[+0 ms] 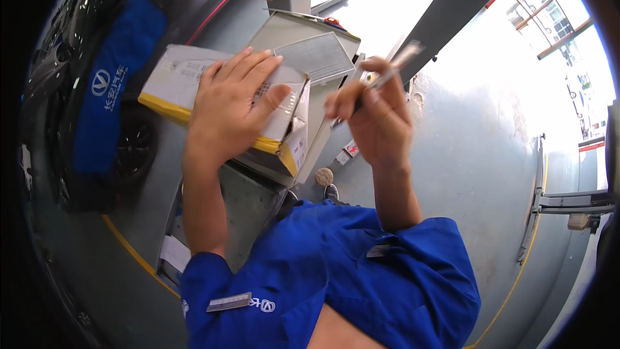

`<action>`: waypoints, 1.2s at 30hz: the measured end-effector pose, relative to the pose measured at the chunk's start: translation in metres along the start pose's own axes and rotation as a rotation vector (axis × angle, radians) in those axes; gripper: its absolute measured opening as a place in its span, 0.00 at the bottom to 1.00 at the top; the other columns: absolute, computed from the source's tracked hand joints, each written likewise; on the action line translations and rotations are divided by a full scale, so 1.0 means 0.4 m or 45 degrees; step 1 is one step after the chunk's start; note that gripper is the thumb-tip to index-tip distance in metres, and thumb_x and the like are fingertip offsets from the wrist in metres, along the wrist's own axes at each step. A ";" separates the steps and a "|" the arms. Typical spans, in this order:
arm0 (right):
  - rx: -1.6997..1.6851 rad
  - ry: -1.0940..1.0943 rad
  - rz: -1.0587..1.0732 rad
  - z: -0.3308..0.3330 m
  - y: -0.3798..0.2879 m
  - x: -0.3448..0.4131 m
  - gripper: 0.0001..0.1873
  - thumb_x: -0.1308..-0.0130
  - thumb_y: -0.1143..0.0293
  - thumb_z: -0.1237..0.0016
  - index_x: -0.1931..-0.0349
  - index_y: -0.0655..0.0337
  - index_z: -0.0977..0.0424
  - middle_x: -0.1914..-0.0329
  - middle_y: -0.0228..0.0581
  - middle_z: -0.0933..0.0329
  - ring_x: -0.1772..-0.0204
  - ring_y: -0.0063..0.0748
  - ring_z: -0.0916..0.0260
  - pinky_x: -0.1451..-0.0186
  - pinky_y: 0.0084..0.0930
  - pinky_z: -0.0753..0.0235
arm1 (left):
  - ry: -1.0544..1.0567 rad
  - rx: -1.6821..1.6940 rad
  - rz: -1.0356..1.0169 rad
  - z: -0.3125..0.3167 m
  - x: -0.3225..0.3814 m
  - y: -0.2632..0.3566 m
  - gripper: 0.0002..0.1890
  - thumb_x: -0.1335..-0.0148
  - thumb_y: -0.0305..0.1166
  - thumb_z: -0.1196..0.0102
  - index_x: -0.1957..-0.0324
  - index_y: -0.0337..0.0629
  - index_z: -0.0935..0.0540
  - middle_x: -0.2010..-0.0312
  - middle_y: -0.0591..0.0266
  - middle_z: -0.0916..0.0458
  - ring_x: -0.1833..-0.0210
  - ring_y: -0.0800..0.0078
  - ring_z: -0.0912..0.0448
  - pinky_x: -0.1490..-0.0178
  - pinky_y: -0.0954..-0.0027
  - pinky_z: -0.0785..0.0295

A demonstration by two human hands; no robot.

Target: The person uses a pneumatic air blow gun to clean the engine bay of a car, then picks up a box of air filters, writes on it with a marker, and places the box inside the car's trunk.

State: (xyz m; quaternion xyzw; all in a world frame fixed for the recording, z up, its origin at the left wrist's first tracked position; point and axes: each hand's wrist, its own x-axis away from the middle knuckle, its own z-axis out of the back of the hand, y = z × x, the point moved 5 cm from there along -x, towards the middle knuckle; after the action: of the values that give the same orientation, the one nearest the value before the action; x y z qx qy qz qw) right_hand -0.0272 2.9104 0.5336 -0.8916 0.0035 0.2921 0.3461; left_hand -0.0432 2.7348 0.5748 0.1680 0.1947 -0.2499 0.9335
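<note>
My left hand (230,102) lies on top of a worn white and yellow cardboard box (169,70), fingers spread and pressed flat. One end of the box has a torn, slightly parted edge. To the right of it my right hand (380,116) is raised with a slim tool (406,55) between its fingers; motion blur hides what kind it is. Behind the box a grey pleated panel filter (317,58) rests on a light metal trolley top (310,157). The box covers much of that surface.
On the left stands a dark car (167,19) with a blue fender cover (114,77). Below the trolley top an open tray (242,213) juts out. A lift arm (346,152) with a round pad (323,176) is near my shoes (331,191). A lift post (438,24) rises ahead.
</note>
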 end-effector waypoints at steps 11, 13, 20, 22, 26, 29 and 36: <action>-0.200 0.293 0.135 -0.026 0.035 -0.047 0.15 0.24 0.60 0.78 0.50 0.55 0.37 0.73 0.28 0.46 0.73 0.21 0.50 0.67 0.22 0.43 | 0.003 -0.085 0.005 -0.018 0.024 0.023 0.18 0.37 0.42 0.53 0.48 0.48 0.22 0.47 0.63 0.24 0.38 0.63 0.32 0.33 0.55 0.46; -0.170 0.227 0.117 -0.033 0.041 -0.058 0.17 0.24 0.56 0.79 0.57 0.56 0.36 0.77 0.27 0.47 0.77 0.19 0.54 0.72 0.22 0.47 | 0.024 -0.081 0.019 -0.018 0.023 0.023 0.18 0.37 0.41 0.53 0.49 0.48 0.22 0.47 0.63 0.24 0.38 0.64 0.31 0.33 0.55 0.46; -0.090 -0.132 -0.024 -0.075 0.010 -0.085 0.23 0.25 0.47 0.81 0.76 0.51 0.46 0.84 0.25 0.53 0.82 0.19 0.59 0.78 0.21 0.54 | 0.064 -0.076 0.013 -0.017 0.025 0.021 0.17 0.38 0.40 0.53 0.49 0.48 0.21 0.48 0.63 0.23 0.39 0.65 0.30 0.34 0.56 0.45; -0.312 -0.128 0.058 -0.088 0.002 -0.079 0.24 0.26 0.46 0.81 0.76 0.51 0.47 0.85 0.25 0.53 0.82 0.19 0.59 0.78 0.21 0.55 | 0.063 -0.073 0.018 -0.016 0.023 0.021 0.17 0.38 0.39 0.52 0.50 0.48 0.21 0.49 0.63 0.23 0.40 0.65 0.30 0.34 0.56 0.45; 0.354 -0.150 -0.109 -0.117 0.040 -0.070 0.25 0.26 0.46 0.79 0.76 0.54 0.46 0.87 0.26 0.52 0.84 0.20 0.61 0.79 0.23 0.55 | 0.089 -0.074 0.038 -0.014 0.020 0.023 0.16 0.38 0.39 0.52 0.50 0.48 0.21 0.49 0.64 0.22 0.40 0.66 0.30 0.34 0.57 0.44; 0.271 -0.151 -0.021 -0.120 0.035 -0.072 0.25 0.26 0.46 0.79 0.76 0.54 0.46 0.88 0.26 0.53 0.85 0.20 0.62 0.80 0.24 0.55 | 0.096 -0.039 0.040 -0.013 0.021 0.024 0.16 0.38 0.39 0.52 0.51 0.47 0.20 0.50 0.64 0.22 0.40 0.66 0.29 0.35 0.58 0.44; 0.198 -0.208 0.068 -0.102 -0.009 -0.071 0.24 0.26 0.47 0.79 0.77 0.52 0.48 0.87 0.27 0.52 0.84 0.21 0.60 0.80 0.24 0.57 | 0.103 -0.058 0.026 -0.013 0.023 0.031 0.15 0.38 0.38 0.52 0.52 0.47 0.20 0.50 0.64 0.22 0.41 0.67 0.29 0.35 0.58 0.44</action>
State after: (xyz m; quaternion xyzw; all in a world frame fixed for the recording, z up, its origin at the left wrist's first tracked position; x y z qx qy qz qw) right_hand -0.0290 2.8823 0.5748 -0.8348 0.0218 0.3719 0.4054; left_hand -0.0306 2.7435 0.5689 0.1586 0.2364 -0.2287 0.9309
